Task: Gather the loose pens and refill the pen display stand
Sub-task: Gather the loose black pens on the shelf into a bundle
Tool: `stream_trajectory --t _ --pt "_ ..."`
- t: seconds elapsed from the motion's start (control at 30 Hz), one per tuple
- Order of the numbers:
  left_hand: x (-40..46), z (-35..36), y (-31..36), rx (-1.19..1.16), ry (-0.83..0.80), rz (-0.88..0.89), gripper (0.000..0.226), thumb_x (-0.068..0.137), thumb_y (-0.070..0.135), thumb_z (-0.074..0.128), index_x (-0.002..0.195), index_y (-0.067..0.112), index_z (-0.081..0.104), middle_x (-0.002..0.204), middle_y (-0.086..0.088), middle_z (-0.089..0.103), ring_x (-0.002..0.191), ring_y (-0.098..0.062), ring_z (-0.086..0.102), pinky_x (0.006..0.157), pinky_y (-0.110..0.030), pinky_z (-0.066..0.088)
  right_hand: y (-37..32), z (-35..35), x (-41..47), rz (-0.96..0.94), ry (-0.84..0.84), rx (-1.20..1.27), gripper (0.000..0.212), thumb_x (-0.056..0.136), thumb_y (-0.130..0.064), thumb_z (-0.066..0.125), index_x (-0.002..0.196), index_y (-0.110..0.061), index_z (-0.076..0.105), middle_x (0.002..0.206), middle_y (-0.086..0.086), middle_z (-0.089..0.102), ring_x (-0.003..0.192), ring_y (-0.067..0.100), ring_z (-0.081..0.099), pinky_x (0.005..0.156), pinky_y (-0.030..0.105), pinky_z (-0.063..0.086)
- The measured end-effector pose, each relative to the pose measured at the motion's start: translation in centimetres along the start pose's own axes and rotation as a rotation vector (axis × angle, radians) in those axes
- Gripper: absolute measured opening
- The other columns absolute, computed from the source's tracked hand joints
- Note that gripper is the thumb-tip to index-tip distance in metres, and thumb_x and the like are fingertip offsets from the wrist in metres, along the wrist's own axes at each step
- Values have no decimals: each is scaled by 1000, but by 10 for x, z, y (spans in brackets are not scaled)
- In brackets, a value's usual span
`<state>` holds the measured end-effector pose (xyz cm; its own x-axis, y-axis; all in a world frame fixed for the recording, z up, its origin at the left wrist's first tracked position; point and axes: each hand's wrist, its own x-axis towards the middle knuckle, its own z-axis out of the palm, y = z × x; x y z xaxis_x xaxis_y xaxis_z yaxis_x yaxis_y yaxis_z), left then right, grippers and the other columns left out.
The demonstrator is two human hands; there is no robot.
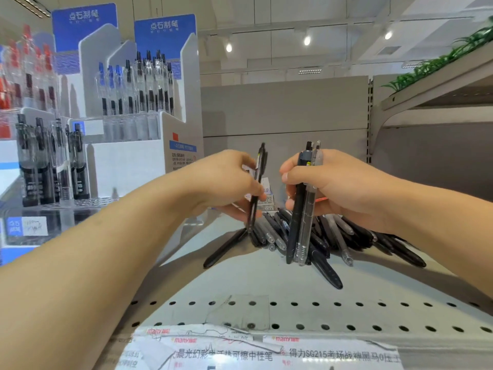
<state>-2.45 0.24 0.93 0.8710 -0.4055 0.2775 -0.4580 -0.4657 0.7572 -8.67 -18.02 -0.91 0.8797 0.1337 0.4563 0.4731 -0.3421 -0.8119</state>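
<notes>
My left hand (229,180) pinches one black pen (256,188) upright above the shelf. Beside it, my right hand (336,182) grips a small bundle of pens (302,209), black and clear ones, held upright with tips down. Under both hands lies a pile of loose pens (333,236), mostly black with a few clear, spread across the grey shelf (240,279). One black pen (224,248) lies apart at the pile's left. The white pen display stand (138,156) rises at the left, with several pens standing in its tiers.
Blue header cards (165,30) top the stand, and red-capped pens (29,73) fill a section at the far left. The shelf's front has a perforated strip (293,315) and paper price labels (266,351). An upper shelf (440,84) with green leaves juts out at the right.
</notes>
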Motion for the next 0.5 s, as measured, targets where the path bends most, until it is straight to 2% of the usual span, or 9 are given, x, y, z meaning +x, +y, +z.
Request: stream_trajectory --t 0.03,0.1,0.17,0.2,0.27,0.33,0.43,0.5 --pt "-6 1 4 -92 -51 31 44 90 3 70 128 14 52 93 -9 75 73 -27 77 59 -35 61 1 0 0 6 -5 2 28 92 -18 64 71 -34 72 69 -5 66 71 14 72 66 29 61" --pt "-15 3 8 -88 -162 122 25 91 5 70 113 9 58 89 -10 77 82 -29 77 66 -36 63 1 -1 1 10 -33 -6 23 92 -15 62 77 -30 72 76 -1 68 72 14 70 64 28 59" --pt "-21 9 11 -13 -254 178 20 93 9 69 111 4 61 87 -12 76 87 -25 76 73 -35 63 1 -1 1 3 -64 5 14 93 -17 61 88 -20 74 84 4 72 74 13 71 65 28 58" --pt "-22 11 12 36 -273 193 22 93 11 69 113 3 63 86 -12 75 85 -22 76 75 -34 63 1 -2 1 -14 -76 7 13 94 -19 62 93 -21 74 87 3 74 75 12 71 67 28 58" --pt "-23 16 13 117 -284 232 20 94 14 68 111 5 67 90 -10 76 79 -17 75 74 -32 62 2 -2 -1 -51 -103 -16 14 96 -24 62 92 -25 75 86 -1 75 77 11 71 68 27 58" --pt "-23 13 14 177 -275 256 15 95 18 67 105 9 72 92 -5 77 78 -16 75 71 -30 62 2 -3 -1 -71 -102 -40 14 97 -24 63 91 -20 75 84 1 73 76 13 71 69 27 58" --pt "-21 2 14 280 -234 189 14 95 23 62 97 15 73 88 3 77 77 -14 76 63 -25 58 1 -4 -1 -69 -63 -11 13 94 -19 66 85 -17 74 82 7 74 80 24 74 67 29 60" --pt "-15 1 9 448 -178 125 16 96 24 56 103 19 70 83 5 76 69 -11 74 57 -22 57 1 -4 -1 -64 -33 15 11 92 -16 68 83 -19 72 88 11 73 88 32 75 74 37 63"
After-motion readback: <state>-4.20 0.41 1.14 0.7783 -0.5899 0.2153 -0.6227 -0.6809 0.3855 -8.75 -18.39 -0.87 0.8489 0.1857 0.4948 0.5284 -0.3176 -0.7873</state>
